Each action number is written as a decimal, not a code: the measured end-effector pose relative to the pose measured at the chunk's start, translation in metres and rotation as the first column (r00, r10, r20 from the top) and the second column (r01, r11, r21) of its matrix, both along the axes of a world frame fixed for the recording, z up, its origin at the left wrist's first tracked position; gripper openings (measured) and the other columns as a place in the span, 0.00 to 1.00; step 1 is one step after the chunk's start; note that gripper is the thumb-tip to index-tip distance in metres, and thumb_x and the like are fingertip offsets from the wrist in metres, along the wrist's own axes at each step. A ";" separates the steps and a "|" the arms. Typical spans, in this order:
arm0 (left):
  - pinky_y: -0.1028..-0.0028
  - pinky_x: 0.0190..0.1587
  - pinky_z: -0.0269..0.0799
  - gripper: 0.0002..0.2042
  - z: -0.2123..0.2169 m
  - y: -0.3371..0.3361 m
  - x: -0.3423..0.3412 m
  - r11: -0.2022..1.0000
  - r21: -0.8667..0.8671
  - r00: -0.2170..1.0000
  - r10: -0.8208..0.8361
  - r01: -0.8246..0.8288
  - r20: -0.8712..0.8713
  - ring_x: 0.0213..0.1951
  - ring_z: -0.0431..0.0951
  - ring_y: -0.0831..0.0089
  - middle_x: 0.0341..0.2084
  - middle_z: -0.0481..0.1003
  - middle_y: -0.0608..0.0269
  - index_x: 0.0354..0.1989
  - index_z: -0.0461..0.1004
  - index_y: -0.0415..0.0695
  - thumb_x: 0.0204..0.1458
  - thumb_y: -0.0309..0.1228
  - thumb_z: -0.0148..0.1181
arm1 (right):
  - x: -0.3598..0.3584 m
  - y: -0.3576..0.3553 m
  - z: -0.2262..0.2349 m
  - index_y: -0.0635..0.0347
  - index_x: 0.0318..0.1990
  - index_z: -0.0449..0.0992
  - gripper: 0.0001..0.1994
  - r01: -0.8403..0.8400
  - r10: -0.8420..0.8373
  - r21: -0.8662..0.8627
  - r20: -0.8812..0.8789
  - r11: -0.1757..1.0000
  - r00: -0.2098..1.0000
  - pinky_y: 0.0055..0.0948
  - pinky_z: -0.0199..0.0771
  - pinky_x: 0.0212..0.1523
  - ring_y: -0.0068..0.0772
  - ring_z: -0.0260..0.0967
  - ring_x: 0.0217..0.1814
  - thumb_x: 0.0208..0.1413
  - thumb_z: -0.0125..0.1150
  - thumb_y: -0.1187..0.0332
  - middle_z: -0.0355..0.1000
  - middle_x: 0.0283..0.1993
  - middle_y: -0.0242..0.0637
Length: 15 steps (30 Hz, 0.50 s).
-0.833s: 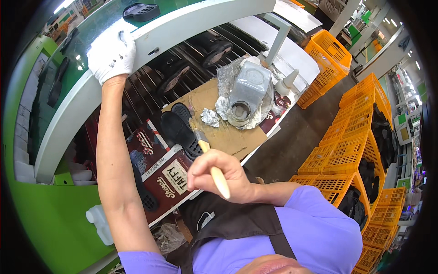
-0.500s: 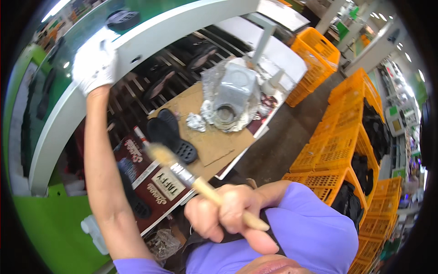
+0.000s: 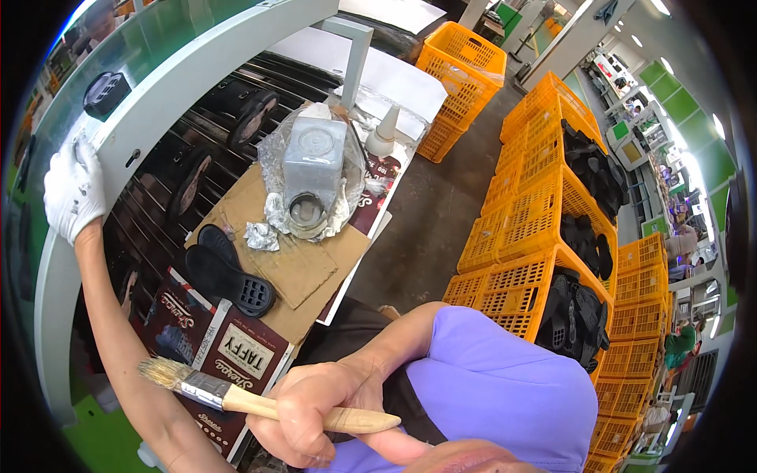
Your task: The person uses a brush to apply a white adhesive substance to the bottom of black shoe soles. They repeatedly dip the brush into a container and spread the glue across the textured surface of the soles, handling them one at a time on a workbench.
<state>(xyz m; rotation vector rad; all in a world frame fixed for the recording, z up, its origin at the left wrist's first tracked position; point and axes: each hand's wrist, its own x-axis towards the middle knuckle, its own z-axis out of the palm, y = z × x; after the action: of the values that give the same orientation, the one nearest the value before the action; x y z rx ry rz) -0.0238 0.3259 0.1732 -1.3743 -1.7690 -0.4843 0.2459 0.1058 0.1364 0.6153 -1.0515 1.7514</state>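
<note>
The right hand (image 3: 311, 414) grips a brush (image 3: 251, 402), bristles (image 3: 163, 373) toward the left forearm (image 3: 120, 315). The gloved left hand (image 3: 75, 189) lies over the white frame (image 3: 185, 81); I cannot tell whether its grip is closed.

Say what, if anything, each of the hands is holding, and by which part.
The right hand holds a brush by its wooden handle. The gloved left hand is at the pale frame; whether it grips anything cannot be told.

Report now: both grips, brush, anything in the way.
Right grip, bare, holding brush. Left grip, white-gloved, at pale frame. Possible obstruction: left forearm behind bristles in view; contact unclear.
</note>
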 end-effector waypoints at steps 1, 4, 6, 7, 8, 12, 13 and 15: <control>0.60 0.40 0.70 0.18 0.001 -0.001 0.002 1.000 -0.001 1.000 -0.003 0.003 0.008 0.37 0.74 0.54 0.36 0.74 0.56 0.43 0.74 0.51 0.56 0.47 0.41 | -0.002 0.000 -0.001 0.59 0.27 0.67 0.28 0.035 -0.034 0.026 -0.034 0.999 0.999 0.27 0.62 0.30 0.29 0.64 0.27 0.42 0.59 0.39 0.62 0.26 0.29; 0.60 0.41 0.70 0.18 0.003 -0.004 0.004 1.000 -0.008 1.000 0.028 -0.028 0.001 0.37 0.74 0.54 0.36 0.74 0.56 0.43 0.74 0.52 0.56 0.47 0.41 | -0.003 0.000 -0.003 0.59 0.27 0.67 0.28 0.065 -0.059 0.070 -0.087 0.995 0.994 0.27 0.62 0.30 0.29 0.64 0.26 0.42 0.59 0.39 0.62 0.25 0.28; 0.60 0.41 0.70 0.18 0.003 -0.002 0.004 0.999 -0.007 0.999 0.044 -0.044 -0.013 0.38 0.75 0.54 0.37 0.74 0.56 0.43 0.74 0.52 0.56 0.47 0.41 | -0.001 0.002 -0.001 0.59 0.28 0.66 0.29 0.038 -0.030 0.073 -0.104 0.997 0.994 0.27 0.63 0.29 0.29 0.64 0.26 0.39 0.62 0.39 0.63 0.23 0.28; 0.59 0.41 0.70 0.18 0.003 -0.002 0.004 0.999 -0.008 0.999 0.038 -0.038 -0.008 0.37 0.75 0.54 0.37 0.74 0.56 0.43 0.74 0.53 0.56 0.47 0.41 | -0.001 0.002 0.000 0.59 0.28 0.66 0.29 0.024 -0.018 0.061 -0.107 0.998 0.994 0.27 0.63 0.29 0.28 0.64 0.26 0.39 0.62 0.39 0.63 0.23 0.28; 0.59 0.41 0.70 0.18 0.003 -0.003 0.005 0.999 -0.009 0.999 0.033 -0.033 -0.002 0.37 0.75 0.54 0.37 0.74 0.56 0.43 0.74 0.53 0.56 0.47 0.41 | -0.001 0.003 0.001 0.59 0.28 0.66 0.29 0.011 -0.005 0.049 -0.109 0.999 0.994 0.27 0.64 0.29 0.28 0.64 0.25 0.38 0.62 0.39 0.64 0.23 0.28; 0.60 0.40 0.71 0.17 0.005 -0.004 0.009 1.000 -0.010 1.000 0.026 -0.026 0.012 0.37 0.75 0.54 0.36 0.74 0.56 0.43 0.74 0.53 0.56 0.46 0.42 | 0.001 0.003 0.001 0.60 0.28 0.66 0.29 -0.019 0.020 0.010 -0.052 1.000 0.998 0.27 0.65 0.28 0.28 0.65 0.26 0.38 0.63 0.40 0.66 0.23 0.27; 0.60 0.40 0.71 0.17 0.006 -0.005 0.009 1.000 -0.010 1.000 0.027 -0.027 0.013 0.37 0.75 0.54 0.36 0.74 0.56 0.43 0.74 0.53 0.56 0.46 0.42 | 0.002 0.003 0.001 0.59 0.28 0.66 0.28 -0.021 0.021 -0.008 -0.030 1.000 0.999 0.27 0.64 0.28 0.28 0.65 0.26 0.38 0.63 0.40 0.66 0.23 0.28; 0.60 0.40 0.71 0.17 0.006 -0.007 0.012 1.000 0.012 1.000 0.018 -0.018 0.011 0.36 0.75 0.55 0.35 0.74 0.56 0.42 0.75 0.53 0.55 0.46 0.43 | 0.002 0.004 0.000 0.59 0.27 0.68 0.26 0.061 -0.060 0.041 -0.035 0.997 0.998 0.27 0.64 0.27 0.29 0.65 0.25 0.42 0.61 0.42 0.68 0.23 0.28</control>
<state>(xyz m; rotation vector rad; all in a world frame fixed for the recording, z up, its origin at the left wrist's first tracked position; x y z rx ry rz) -0.0119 0.3190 0.1797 -1.3486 -1.7834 -0.4922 0.2482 0.1094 0.1360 0.6307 -1.0749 1.6652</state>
